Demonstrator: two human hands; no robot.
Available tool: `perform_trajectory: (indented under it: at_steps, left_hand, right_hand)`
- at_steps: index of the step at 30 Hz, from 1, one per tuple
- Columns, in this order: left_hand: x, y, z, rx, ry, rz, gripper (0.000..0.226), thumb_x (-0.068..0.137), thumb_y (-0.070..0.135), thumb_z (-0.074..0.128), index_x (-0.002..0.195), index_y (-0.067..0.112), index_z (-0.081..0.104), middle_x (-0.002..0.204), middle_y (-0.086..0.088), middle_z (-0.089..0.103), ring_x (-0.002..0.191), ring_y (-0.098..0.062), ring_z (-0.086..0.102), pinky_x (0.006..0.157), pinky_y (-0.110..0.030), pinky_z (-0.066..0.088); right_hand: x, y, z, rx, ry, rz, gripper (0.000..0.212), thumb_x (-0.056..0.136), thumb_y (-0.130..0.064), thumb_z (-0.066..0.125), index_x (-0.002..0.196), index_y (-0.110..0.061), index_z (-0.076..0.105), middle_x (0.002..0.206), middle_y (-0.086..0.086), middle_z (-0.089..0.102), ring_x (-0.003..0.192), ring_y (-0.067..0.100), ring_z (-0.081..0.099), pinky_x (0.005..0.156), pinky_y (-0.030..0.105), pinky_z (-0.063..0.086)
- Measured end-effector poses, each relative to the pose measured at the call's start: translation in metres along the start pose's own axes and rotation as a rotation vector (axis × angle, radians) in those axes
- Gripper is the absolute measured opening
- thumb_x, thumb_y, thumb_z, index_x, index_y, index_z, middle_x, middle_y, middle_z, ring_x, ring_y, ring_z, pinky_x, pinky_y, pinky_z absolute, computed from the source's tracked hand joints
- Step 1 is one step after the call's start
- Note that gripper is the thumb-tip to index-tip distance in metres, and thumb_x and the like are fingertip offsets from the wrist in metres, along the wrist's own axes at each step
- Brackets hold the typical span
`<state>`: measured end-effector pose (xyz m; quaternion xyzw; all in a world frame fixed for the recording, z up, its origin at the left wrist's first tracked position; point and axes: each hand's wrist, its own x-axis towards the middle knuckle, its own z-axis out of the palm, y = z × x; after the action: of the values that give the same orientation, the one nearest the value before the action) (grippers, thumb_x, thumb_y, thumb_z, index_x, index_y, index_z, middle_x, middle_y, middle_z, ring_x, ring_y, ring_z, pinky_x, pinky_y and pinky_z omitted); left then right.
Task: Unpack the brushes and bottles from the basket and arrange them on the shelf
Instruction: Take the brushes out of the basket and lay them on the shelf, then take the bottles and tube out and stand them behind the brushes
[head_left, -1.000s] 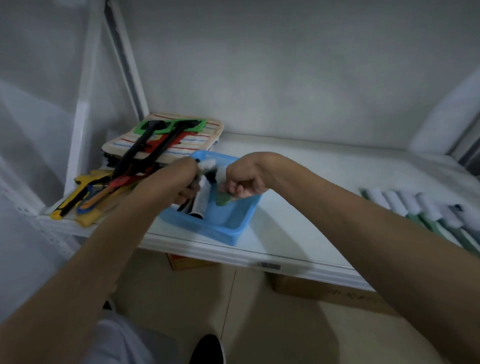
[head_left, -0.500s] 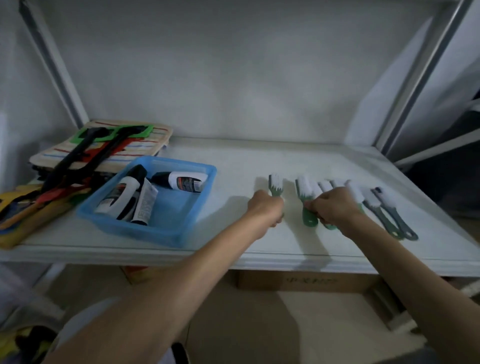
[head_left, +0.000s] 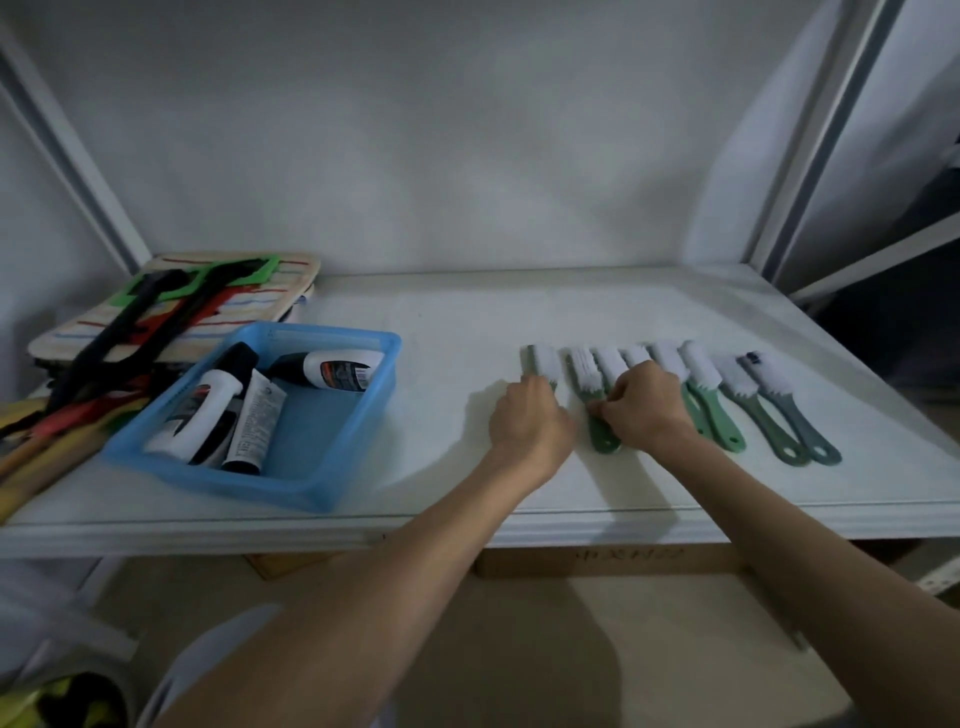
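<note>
On the shelf (head_left: 597, 306), both fists still clasp brushes, left hand (head_left: 530, 418) and right hand (head_left: 647, 408) now closer together.

Both hands, left hand (head_left: 530, 415) and right hand (head_left: 647, 405), grip brushes (head_left: 711, 400) on shelf (head_left: 467, 322).

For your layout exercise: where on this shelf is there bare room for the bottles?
Free: the shelf strip between basket and leftmost brush, and behind the brush row. Crowded: the left end, under the striped mats.

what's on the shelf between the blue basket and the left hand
Nothing: the head view shows only bare white shelf between the blue basket and the left hand.
</note>
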<state>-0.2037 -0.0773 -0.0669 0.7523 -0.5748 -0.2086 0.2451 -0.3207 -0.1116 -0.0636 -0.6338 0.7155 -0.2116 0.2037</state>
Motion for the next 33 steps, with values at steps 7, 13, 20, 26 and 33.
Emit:
perform_trajectory:
  at_steps: [7, 13, 20, 26, 33]
  left_hand:
    - [-0.015, 0.003, -0.054, 0.192, 0.000, 0.108, 0.018, 0.093, 0.032, 0.050, 0.089, 0.016, 0.057, 0.109, -0.015, 0.067, 0.099, -0.035, 0.065, 0.067, -0.031, 0.042]
    - [0.004, -0.071, -0.176, 0.140, 0.405, -0.109, 0.026, 0.085, 0.022, 0.053, 0.100, 0.005, 0.063, 0.107, -0.016, 0.067, 0.103, -0.036, 0.064, 0.069, -0.033, 0.042]
    - [-0.007, -0.191, -0.241, 0.196, 0.266, -0.425, 0.040, 0.078, 0.034, 0.069, 0.102, 0.005, 0.059, 0.093, -0.011, 0.064, 0.091, -0.032, 0.065, 0.069, -0.033, 0.049]
    - [0.005, -0.207, -0.229, 0.430, 0.265, -0.352, 0.042, 0.087, 0.039, 0.056, 0.117, 0.009, 0.057, 0.117, -0.010, 0.061, 0.110, -0.029, 0.060, 0.075, -0.032, 0.040]
    - [0.019, -0.211, -0.227, 0.509, 0.096, -0.283, 0.044, 0.087, 0.042, 0.042, 0.114, 0.014, 0.062, 0.120, -0.010, 0.063, 0.110, -0.028, 0.059, 0.076, -0.032, 0.040]
  right_hand:
    - [-0.013, -0.016, -0.002, -0.081, 0.073, -0.139, 0.023, 0.082, -0.023, 0.067, 0.077, -0.001, 0.071, 0.090, 0.023, 0.070, 0.087, 0.039, 0.065, 0.072, 0.029, 0.047]
    - [-0.069, -0.084, -0.019, 0.152, 0.011, -0.354, 0.024, 0.089, -0.009, 0.056, 0.067, -0.002, 0.064, 0.055, 0.010, 0.064, 0.039, 0.007, 0.058, 0.042, 0.015, 0.044]
    - [-0.091, -0.223, 0.062, 0.297, -0.390, -0.379, 0.022, 0.080, -0.010, 0.053, 0.073, 0.004, 0.069, 0.068, 0.018, 0.072, 0.067, 0.027, 0.070, 0.057, 0.021, 0.055]
    - [-0.110, -0.285, 0.135, -0.023, -0.749, -0.350, 0.017, 0.085, -0.020, 0.064, 0.088, -0.005, 0.058, 0.077, 0.013, 0.062, 0.046, 0.020, 0.057, 0.037, 0.020, 0.050]
    - [-0.104, -0.286, 0.143, -0.073, -0.787, -0.268, 0.016, 0.082, -0.009, 0.068, 0.094, -0.002, 0.060, 0.086, 0.017, 0.064, 0.061, 0.031, 0.066, 0.061, 0.037, 0.061]
